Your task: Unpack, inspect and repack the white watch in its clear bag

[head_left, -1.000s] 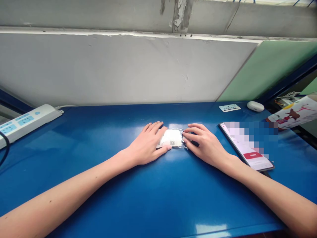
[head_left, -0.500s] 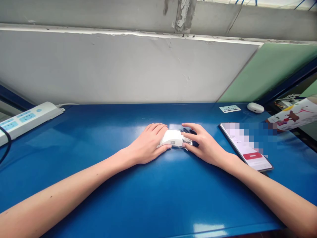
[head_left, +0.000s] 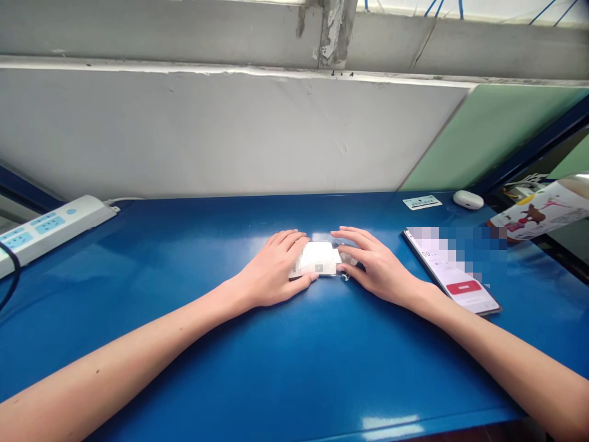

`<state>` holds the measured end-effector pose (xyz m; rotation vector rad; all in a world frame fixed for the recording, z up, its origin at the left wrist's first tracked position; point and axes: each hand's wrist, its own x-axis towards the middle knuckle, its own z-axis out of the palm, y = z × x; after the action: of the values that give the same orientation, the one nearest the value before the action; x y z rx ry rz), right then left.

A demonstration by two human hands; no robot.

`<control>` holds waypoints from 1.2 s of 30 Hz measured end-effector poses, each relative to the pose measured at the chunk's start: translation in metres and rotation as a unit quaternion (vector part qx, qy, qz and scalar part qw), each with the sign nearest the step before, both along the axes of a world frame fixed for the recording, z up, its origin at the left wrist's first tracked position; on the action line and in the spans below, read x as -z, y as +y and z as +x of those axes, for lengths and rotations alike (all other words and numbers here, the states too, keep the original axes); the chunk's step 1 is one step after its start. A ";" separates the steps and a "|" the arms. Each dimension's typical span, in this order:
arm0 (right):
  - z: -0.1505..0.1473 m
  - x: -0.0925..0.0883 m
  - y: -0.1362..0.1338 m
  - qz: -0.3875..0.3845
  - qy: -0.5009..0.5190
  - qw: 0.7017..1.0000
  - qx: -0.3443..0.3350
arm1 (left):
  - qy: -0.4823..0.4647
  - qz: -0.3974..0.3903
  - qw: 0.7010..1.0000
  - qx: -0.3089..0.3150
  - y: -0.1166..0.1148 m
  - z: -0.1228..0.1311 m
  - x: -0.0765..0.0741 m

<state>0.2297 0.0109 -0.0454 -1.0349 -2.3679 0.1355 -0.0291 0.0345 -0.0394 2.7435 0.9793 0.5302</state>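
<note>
A small white packet in clear plastic wrapping [head_left: 317, 258], with a small square printed code on its near side, lies on the blue tabletop [head_left: 285, 368]. My left hand [head_left: 278, 264] rests over its left end, thumb along the near edge and fingers on the far side. At the right end, the thumb and fingers of my right hand [head_left: 368, 261] are curled around the clear plastic. Parts of the packet are hidden beneath both hands, and what is inside cannot be made out.
A white power strip [head_left: 55, 227] lies at the left edge. To the right are a smartphone [head_left: 464, 288], partly blurred out, a printed card [head_left: 422, 202], a white earbud case [head_left: 468, 199] and a printed container [head_left: 543, 212]. A wall [head_left: 207, 135] rises behind the table.
The white packet now sits flatter, with its printed code facing up more. My right fingers have closed in over its right end; my left hand stays nearly in place. The view has shifted slightly.
</note>
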 end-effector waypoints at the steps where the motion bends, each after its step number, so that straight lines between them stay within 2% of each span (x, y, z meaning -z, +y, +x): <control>1: 0.002 -0.001 0.001 0.008 -0.001 1.000 0.000 | -0.001 0.001 1.000 -0.004 0.000 0.000 0.000; 4: 0.006 -0.004 0.005 0.021 0.005 1.000 0.008 | -0.004 0.002 1.000 -0.007 0.001 0.000 0.000; 8: 0.007 -0.004 0.006 0.000 0.025 0.999 0.029 | -0.004 -0.001 1.000 -0.003 0.002 -0.001 0.000; 18: 0.004 0.006 0.003 -0.077 0.051 0.996 0.001 | -0.024 -0.019 0.999 0.022 0.002 -0.002 -0.001; 25: -0.002 0.007 0.002 -0.058 0.038 0.998 -0.004 | -0.028 -0.014 0.999 0.018 0.003 -0.002 0.002; 36: 0.007 -0.004 0.006 -0.012 -0.015 1.000 -0.008 | -0.017 -0.004 1.000 -0.004 0.002 -0.002 0.002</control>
<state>0.2365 0.0171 -0.0419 -1.0355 -2.4081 0.1560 -0.0310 0.0362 -0.0419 2.7162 0.9816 0.5711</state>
